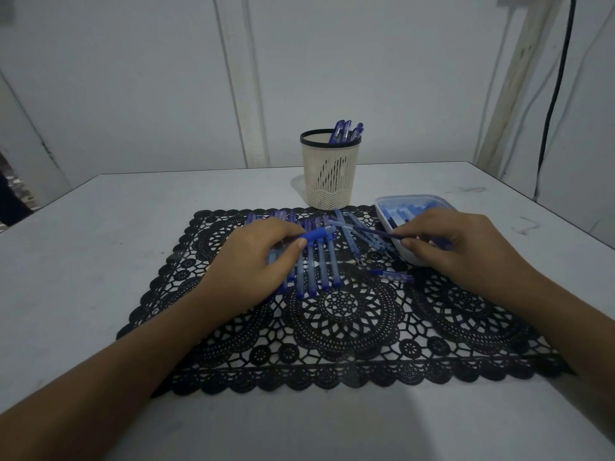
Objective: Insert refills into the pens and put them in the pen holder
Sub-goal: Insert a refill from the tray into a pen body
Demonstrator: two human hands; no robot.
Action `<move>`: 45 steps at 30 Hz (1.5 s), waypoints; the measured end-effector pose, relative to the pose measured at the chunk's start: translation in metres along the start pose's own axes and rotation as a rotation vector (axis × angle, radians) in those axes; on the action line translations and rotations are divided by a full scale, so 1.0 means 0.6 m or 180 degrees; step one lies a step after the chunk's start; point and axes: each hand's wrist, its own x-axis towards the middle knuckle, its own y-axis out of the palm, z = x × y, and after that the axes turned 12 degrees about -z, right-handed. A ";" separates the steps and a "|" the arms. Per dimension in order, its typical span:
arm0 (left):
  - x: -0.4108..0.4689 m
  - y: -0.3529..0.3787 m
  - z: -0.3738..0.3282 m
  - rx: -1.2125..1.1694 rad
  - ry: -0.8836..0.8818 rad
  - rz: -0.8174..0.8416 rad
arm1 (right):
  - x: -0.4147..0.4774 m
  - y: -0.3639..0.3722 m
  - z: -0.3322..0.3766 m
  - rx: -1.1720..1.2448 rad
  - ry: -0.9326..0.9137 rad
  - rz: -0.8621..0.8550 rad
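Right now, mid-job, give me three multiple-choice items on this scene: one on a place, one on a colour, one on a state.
1. Where does the pen holder stand?
A) at the lace mat's far edge
B) at its near edge
C) on the floor

2. What colour is the pen holder's rim?
A) red
B) black
C) green

3. What do the hands hold?
A) nothing
B) both grip the pen holder
C) left hand a pen, right hand a refill

Answers:
1 A, its base meets the edge farthest from the person.
2 B, a black band tops the cream wall.
3 C, curled fingers pinch each item.
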 end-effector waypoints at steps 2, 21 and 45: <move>0.001 -0.001 -0.001 -0.0053 -0.0032 -0.0026 | -0.001 -0.002 -0.002 0.0056 0.0019 -0.0022; 0.004 -0.002 -0.007 -0.0228 -0.0439 -0.0094 | -0.005 -0.001 -0.004 0.0194 0.0062 -0.0166; -0.004 0.004 -0.033 0.0120 0.0647 0.0406 | -0.023 0.033 0.050 0.0246 -0.0718 -0.0021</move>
